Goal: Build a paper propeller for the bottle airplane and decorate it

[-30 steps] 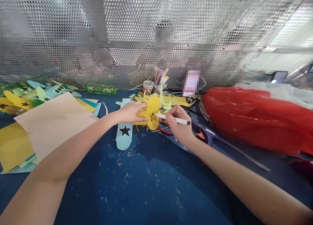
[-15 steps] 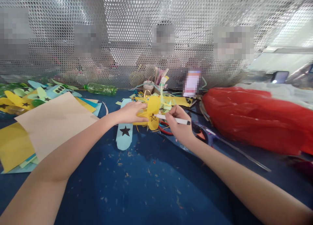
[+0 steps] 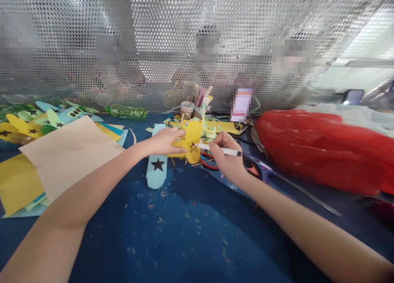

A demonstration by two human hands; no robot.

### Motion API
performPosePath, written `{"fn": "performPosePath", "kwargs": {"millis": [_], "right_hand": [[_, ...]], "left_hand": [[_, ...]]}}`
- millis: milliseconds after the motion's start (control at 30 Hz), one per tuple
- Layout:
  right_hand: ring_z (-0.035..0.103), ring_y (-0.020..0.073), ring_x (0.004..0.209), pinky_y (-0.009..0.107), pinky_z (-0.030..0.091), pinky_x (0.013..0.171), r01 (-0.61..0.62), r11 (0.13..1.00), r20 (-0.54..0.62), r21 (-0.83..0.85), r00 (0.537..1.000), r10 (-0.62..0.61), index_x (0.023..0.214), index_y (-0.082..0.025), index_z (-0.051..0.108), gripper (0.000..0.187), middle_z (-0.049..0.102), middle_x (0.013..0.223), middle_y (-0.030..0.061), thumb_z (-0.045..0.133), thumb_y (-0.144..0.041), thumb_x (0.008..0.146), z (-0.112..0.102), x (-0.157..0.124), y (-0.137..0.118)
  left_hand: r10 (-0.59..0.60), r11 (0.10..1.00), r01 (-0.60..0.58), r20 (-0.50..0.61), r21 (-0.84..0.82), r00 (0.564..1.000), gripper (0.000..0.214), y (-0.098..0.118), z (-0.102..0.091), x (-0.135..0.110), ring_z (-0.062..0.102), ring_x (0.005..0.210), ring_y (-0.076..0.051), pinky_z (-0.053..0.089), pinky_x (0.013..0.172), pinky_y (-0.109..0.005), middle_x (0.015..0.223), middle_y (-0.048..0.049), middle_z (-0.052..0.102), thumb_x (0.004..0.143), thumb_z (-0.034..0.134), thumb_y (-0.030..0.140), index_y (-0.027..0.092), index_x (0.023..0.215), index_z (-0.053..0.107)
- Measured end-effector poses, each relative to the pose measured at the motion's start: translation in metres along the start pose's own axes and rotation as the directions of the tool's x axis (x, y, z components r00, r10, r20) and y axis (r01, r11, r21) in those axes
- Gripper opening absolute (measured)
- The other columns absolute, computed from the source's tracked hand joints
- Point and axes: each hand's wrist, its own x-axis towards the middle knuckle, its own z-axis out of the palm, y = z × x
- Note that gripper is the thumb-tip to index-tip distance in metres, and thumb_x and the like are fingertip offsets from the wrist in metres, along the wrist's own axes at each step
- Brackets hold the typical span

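Observation:
My left hand [image 3: 168, 140] holds a yellow paper cutout [image 3: 194, 131] with rounded ends, its thumb and fingers at the cutout's left side. A star outline in black stands on the cutout's lower part. Between the closed fingers of my right hand [image 3: 227, 154] is a white marker [image 3: 230, 151] with a black end, its tip at the star's right edge. Beneath my left hand lies a light blue paper strip [image 3: 156, 174] bearing a filled black star. Yellow and green paper scraps [image 3: 215, 129] lie behind the cutout.
At left, paper sheets [image 3: 74, 145] lie near star-marked cutouts [image 3: 30, 125] and a green plastic bottle [image 3: 127, 112]. A purple glue gun [image 3: 261, 168] rests right of my right hand, before a red plastic bag [image 3: 308, 147]. A perforated metal panel [image 3: 166, 41] rises behind.
My right hand and the marker have shifted very slightly to the right. The cutout and my left hand stay in place.

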Motion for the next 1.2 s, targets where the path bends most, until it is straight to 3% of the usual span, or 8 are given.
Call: {"fn": "performPosePath", "kwargs": {"millis": [1000,1200], "right_hand": [[0.029,0.0084,0.043,0.025,0.022,0.042,-0.002,1.0,-0.009,-0.012,1.0,0.002,0.06,-0.023,0.038,0.023,0.034,0.048,-0.0078,0.055,-0.014,0.074,-0.0013,0.0041,-0.0003],[0.029,0.0085,0.044,0.025,0.024,0.042,0.007,1.0,0.006,-0.02,1.0,-0.007,0.06,-0.024,0.038,0.022,0.035,0.049,-0.0079,0.054,-0.015,0.073,-0.0018,0.0043,0.0028]], "left_hand": [[0.011,1.0,-0.01,-0.004,0.012,1.0,0.051,-0.0019,0.0016,0.0002,0.058,0.109,-0.03,0.045,0.09,-0.04,0.12,-0.0132,0.061,0.085,0.061,0.053,0.018,0.121,0.054],[0.02,1.0,-0.02,-0.031,-0.012,0.999,0.048,-0.0038,0.0037,0.0006,0.058,0.109,-0.029,0.045,0.091,-0.04,0.121,-0.0107,0.061,0.084,0.062,0.053,0.022,0.12,0.054]]}}
